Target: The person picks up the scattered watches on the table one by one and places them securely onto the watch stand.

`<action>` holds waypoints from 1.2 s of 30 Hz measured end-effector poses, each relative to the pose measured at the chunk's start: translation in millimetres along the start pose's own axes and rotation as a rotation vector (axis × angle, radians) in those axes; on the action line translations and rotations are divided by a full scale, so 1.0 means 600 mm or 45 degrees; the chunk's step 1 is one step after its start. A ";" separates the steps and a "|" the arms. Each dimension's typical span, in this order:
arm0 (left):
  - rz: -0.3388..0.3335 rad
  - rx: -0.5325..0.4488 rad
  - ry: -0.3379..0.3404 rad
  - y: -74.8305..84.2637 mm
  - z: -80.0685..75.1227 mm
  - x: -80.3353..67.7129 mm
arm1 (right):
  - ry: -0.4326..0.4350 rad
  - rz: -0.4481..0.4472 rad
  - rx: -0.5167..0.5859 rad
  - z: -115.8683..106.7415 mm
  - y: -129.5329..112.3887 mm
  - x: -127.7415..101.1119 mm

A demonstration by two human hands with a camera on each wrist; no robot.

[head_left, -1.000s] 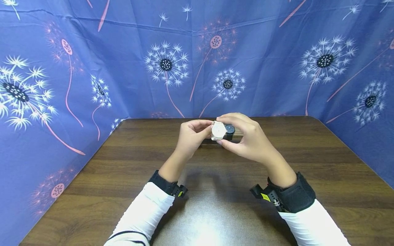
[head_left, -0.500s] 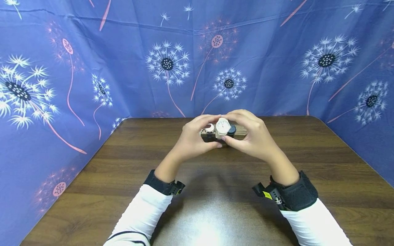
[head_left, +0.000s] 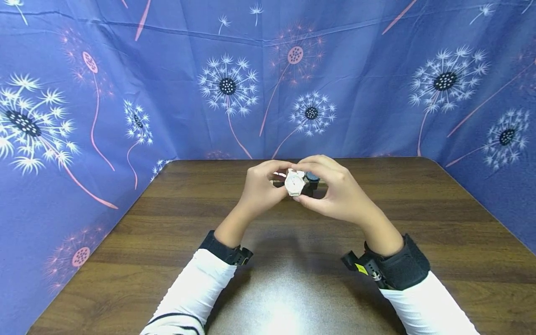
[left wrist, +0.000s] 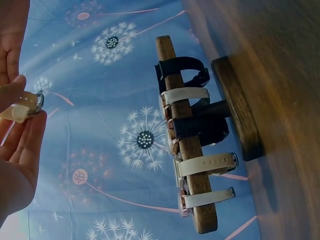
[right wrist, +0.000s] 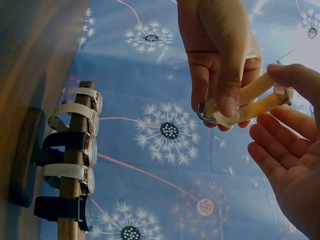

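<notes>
You hold a white watch (head_left: 295,182) up over the far middle of the wooden table (head_left: 293,279), between both hands. Your left hand (head_left: 261,186) has its fingers curled, with the thumb and fingertips pinching the cream strap at its buckle end (the left wrist view shows the buckle (left wrist: 36,102) pressed between thumb and fingers). Your right hand (head_left: 332,190) also curls round the watch: in the right wrist view its fingers (right wrist: 227,65) clamp the strap (right wrist: 245,102) near the case, so both hands are closed on the same piece. The dial faces you.

Just behind the watch, partly hidden by your hands, stands a wooden watch stand (left wrist: 187,150), a horizontal bar on a short post with a round base (left wrist: 239,112) resting on the table. In the wrist views the bar carries 5 watches side by side: 3 with pale straps, 2 with dark ones. In the head view only a dark-faced watch (head_left: 311,177) peeks out to the right of the white one.

A blue cloth with dandelion prints (head_left: 226,86) closes the table in on the left, far and right sides.
</notes>
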State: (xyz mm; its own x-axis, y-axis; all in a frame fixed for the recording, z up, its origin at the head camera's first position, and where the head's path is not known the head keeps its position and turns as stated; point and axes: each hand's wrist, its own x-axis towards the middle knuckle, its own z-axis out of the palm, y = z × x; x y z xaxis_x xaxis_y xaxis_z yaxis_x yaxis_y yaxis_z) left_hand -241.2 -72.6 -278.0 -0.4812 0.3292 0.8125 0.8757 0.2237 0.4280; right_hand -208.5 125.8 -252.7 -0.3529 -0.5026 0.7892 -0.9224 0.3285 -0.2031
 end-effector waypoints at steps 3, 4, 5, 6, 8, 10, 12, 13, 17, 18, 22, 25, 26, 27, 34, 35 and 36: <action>-0.043 -0.048 0.043 0.000 0.001 0.000 | -0.032 -0.013 0.007 0.004 -0.002 -0.001; -0.057 -0.062 0.054 0.001 0.001 0.000 | -0.040 -0.018 0.009 0.006 -0.002 -0.001; -0.066 -0.077 0.063 0.001 0.001 0.001 | -0.047 -0.022 0.010 0.007 -0.002 -0.001; -0.073 -0.088 0.067 0.002 0.001 0.001 | -0.051 -0.028 0.010 0.008 -0.002 -0.001; -0.080 -0.100 0.069 0.002 0.002 0.002 | -0.055 -0.043 0.008 0.010 -0.002 -0.001; -0.083 -0.106 0.066 0.000 0.002 0.002 | -0.053 -0.057 -0.001 0.011 -0.002 -0.001; -0.093 -0.102 0.062 0.000 0.002 0.002 | -0.047 -0.070 -0.010 0.011 -0.001 -0.001; -0.105 -0.097 0.060 0.000 0.002 0.002 | -0.045 -0.076 -0.016 0.012 -0.001 -0.001; -0.145 -0.087 0.051 0.004 0.000 0.002 | -0.040 -0.092 -0.028 0.012 0.000 -0.001; -0.151 -0.089 0.050 0.004 0.000 0.001 | -0.041 -0.095 -0.031 0.012 0.001 -0.001; -0.140 -0.092 0.049 0.001 -0.001 0.001 | -0.035 -0.094 -0.042 0.013 0.001 -0.001; -0.130 -0.085 0.038 -0.002 0.000 0.000 | -0.015 -0.091 -0.065 0.013 0.002 -0.001; -0.131 -0.073 0.029 -0.002 0.000 0.000 | -0.005 -0.088 -0.075 0.013 0.002 -0.001; -0.133 -0.060 0.015 -0.003 0.000 -0.001 | 0.005 -0.084 -0.086 0.012 0.003 0.000; -0.161 0.042 -0.069 -0.005 0.005 -0.002 | 0.036 -0.031 -0.068 0.003 0.009 -0.002; -0.164 0.041 -0.076 -0.004 0.005 -0.002 | 0.032 -0.018 -0.056 0.002 0.010 -0.003; -0.169 0.030 -0.084 -0.003 0.005 -0.002 | 0.030 -0.006 -0.045 0.001 0.011 -0.003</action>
State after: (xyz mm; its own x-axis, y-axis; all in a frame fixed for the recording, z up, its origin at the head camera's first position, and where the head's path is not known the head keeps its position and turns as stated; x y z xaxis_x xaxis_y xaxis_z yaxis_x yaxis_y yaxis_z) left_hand -242.7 -70.5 -280.9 -0.5947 0.3545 0.7215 0.8035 0.2900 0.5198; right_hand -213.9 128.2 -255.7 -0.3444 -0.4852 0.8037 -0.9176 0.3548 -0.1791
